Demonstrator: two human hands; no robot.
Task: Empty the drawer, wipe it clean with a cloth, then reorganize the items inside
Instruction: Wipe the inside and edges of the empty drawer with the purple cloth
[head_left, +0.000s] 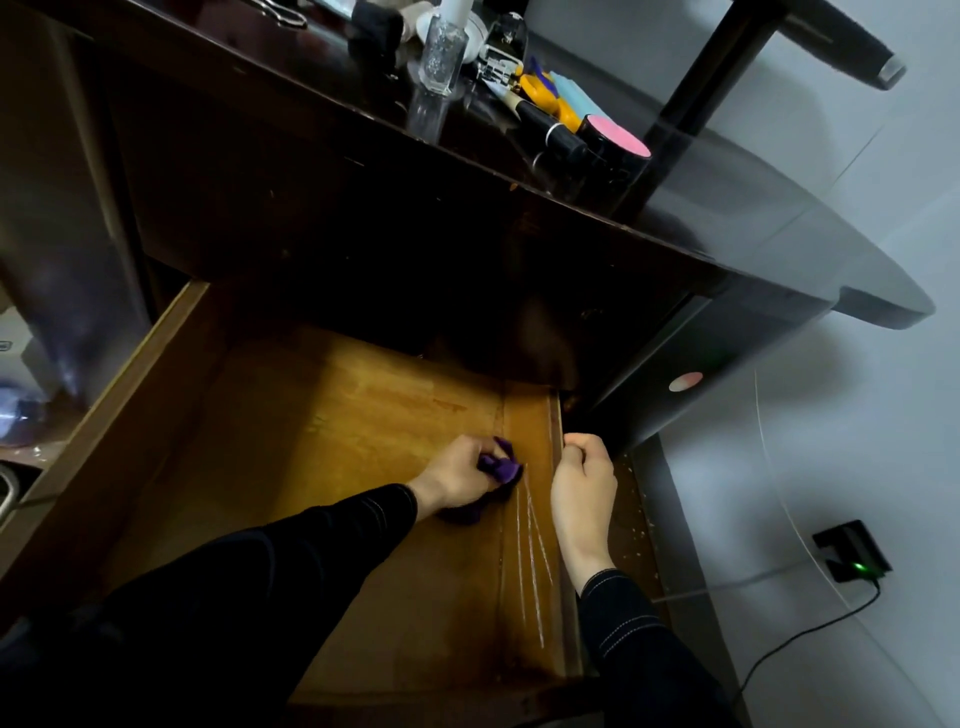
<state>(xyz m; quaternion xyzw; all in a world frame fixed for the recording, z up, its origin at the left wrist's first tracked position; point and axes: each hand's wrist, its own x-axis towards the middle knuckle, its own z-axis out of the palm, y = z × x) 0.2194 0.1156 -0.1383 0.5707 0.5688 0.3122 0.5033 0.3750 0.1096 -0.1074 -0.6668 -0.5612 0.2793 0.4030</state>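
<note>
Dark glossy desktop (753, 218) overhead carries a clear glass bottle (441, 52); below, the pulled-out brown wooden drawer (363, 415); my left hand (457, 475) clutches a crumpled purple cloth (501, 467) against its floor; my right hand (584, 488) curls at the right wall, grasp unclear.

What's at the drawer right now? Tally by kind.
purple cloth: 1
open drawer: 1
hands: 2 (left hand grips the cloth; right hand has its fingers curled at the drawer's right wall)
Total: 4
</note>
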